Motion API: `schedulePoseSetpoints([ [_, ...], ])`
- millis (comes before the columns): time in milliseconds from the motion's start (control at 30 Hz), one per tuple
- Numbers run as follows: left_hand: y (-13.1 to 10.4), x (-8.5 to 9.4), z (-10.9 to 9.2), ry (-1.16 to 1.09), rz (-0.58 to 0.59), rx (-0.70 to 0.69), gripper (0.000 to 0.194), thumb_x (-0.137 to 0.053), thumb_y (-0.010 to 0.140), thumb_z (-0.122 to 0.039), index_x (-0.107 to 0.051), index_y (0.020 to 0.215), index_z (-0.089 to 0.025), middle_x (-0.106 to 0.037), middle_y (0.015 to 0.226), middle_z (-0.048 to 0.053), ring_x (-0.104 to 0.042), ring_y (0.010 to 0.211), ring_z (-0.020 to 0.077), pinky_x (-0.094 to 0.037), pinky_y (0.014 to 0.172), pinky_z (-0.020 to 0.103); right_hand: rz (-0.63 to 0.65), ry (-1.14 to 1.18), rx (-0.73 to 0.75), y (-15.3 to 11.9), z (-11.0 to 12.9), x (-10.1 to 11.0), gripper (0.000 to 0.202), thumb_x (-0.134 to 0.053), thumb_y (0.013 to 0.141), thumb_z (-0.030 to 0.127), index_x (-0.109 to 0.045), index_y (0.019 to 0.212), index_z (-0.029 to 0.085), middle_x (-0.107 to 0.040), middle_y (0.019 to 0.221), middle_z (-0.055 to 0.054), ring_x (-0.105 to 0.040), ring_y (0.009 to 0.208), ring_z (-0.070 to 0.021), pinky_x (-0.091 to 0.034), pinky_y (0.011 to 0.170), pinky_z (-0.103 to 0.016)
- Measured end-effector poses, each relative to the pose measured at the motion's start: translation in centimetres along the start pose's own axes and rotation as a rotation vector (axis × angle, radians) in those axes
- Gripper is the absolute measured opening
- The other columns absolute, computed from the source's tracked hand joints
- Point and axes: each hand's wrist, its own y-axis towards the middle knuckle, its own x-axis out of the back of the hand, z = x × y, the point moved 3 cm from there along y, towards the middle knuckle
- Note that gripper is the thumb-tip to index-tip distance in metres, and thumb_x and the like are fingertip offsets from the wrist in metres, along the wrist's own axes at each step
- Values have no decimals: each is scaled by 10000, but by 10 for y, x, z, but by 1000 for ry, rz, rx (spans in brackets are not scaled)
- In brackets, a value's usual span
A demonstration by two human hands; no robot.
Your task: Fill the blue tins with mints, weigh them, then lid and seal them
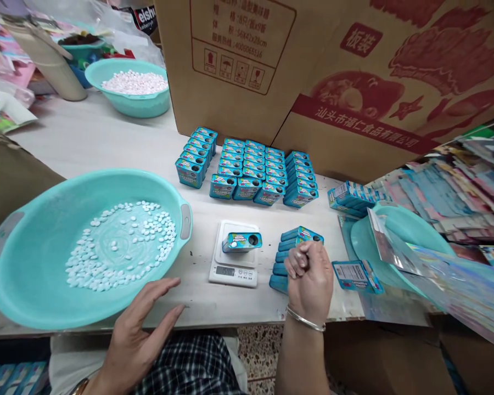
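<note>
My left hand (142, 329) is in front of the big turquoise basin (37, 236), thumb and fingers apart, holding nothing. Small pale mint candies (94, 274) lie scattered over the basin's floor. My right hand (310, 271) is curled into a fist beside a row of blue candy tins (282, 269); whatever its fingers enclose is hidden. Between my hands, a white kitchen scale (233, 278) carries one blue tin (242, 242) with a dark round opening on its top. A flat blue piece of packaging (356, 276) lies to the right of my fist.
Several rows of blue tins (249, 189) stand behind the scale, before a large cardboard carton (239, 109). A smaller turquoise bowl (132, 107) of pale candies is at the back left. Another turquoise basin (362, 241) with shiny packaging sheets (456, 285) stands at right.
</note>
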Motion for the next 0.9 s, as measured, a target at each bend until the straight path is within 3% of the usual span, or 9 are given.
schedulePoseSetpoints([
  [133, -4, -4, 4, -33, 57, 11, 381, -619, 887, -253, -550, 1260, -285, -630, 1212, 52, -617, 1119, 201, -521, 964, 329, 80, -259, 76, 1, -5, -6, 301, -642, 871, 444, -578, 729, 186, -396, 606, 60, -280, 478, -51, -210, 418, -190],
  [267, -2, -7, 0, -35, 70, -19, 398, -620, 891, -243, -534, 1277, -282, -619, 1222, 50, -611, 1127, 192, -508, 973, 320, 124, -278, 73, 0, -7, -13, 307, -621, 881, 464, -583, 741, 193, -383, 608, 61, -251, 476, -53, -204, 420, -192],
  [367, 20, -16, -19, -20, 64, -145, 442, -605, 898, -223, -501, 1324, -272, -606, 1224, 67, -590, 1140, 203, -501, 971, 339, 111, -230, 84, -2, -8, -19, 310, -636, 867, 463, -571, 723, 196, -377, 604, 65, -251, 472, -54, -214, 414, -182],
  [467, 58, -31, -43, 58, 63, -270, 431, -550, 927, -220, -491, 1353, -245, -610, 1168, 85, -573, 1092, 223, -496, 937, 382, 95, -199, 90, -5, -9, -21, 302, -652, 853, 455, -569, 725, 194, -377, 604, 69, -254, 470, -52, -221, 408, -173],
  [633, 112, -57, -66, 327, 155, -295, 232, -469, 957, -246, -652, 1084, -181, -633, 973, 88, -554, 927, 253, -476, 808, 412, 72, -180, 75, -10, -6, -9, 324, -665, 838, 472, -561, 717, 189, -360, 599, 75, -241, 469, -51, -217, 404, -171],
  [733, 123, -63, -69, 415, 208, -296, 221, -463, 954, -231, -674, 929, -172, -629, 897, 84, -555, 894, 248, -455, 782, 394, 31, -152, 61, -12, -4, 5, 337, -680, 826, 477, -565, 713, 181, -346, 593, 77, -237, 470, -50, -213, 404, -173],
  [900, 132, -70, -75, 406, 245, -300, 202, -485, 945, -232, -671, 889, -176, -635, 882, 78, -564, 895, 249, -437, 784, 391, 23, -85, 25, -15, -5, 17, 346, -685, 821, 493, -566, 725, 183, -354, 610, 72, -243, 481, -48, -214, 410, -165],
])
